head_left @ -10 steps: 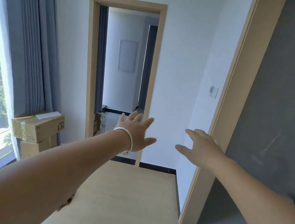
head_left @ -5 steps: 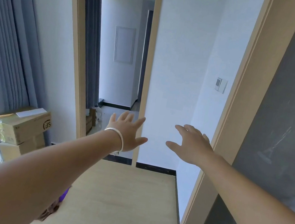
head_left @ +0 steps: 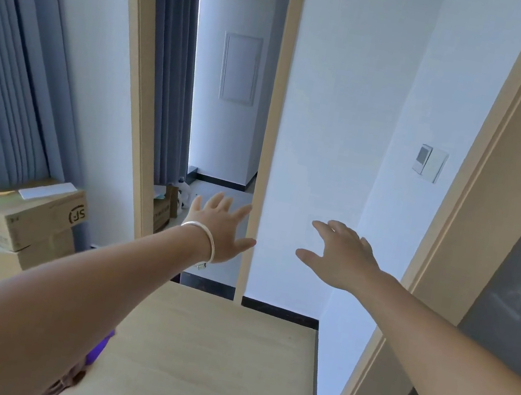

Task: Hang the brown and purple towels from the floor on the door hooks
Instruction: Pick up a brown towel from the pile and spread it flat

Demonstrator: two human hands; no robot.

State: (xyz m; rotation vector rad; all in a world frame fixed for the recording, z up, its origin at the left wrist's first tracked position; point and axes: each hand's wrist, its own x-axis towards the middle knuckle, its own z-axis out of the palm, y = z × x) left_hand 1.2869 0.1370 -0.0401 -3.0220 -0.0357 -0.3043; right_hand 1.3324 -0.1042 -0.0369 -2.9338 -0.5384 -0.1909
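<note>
Both hands, left (head_left: 219,228) and right (head_left: 342,260), stretched fwd, fingers spread, empty; purple towel (head_left: 98,348) at 7 o'clock, not yet picked up.

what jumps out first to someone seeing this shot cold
Two bare arms reach forward across the middle, the left hand with a silver bangle on its wrist and the right hand, both open and empty. Behind them a tall wood-framed doorway opens into a bright room. At lower left, a scrap of purple towel peeks out beside the pale wooden surface, with stacked cardboard boxes by the grey curtain.
</note>
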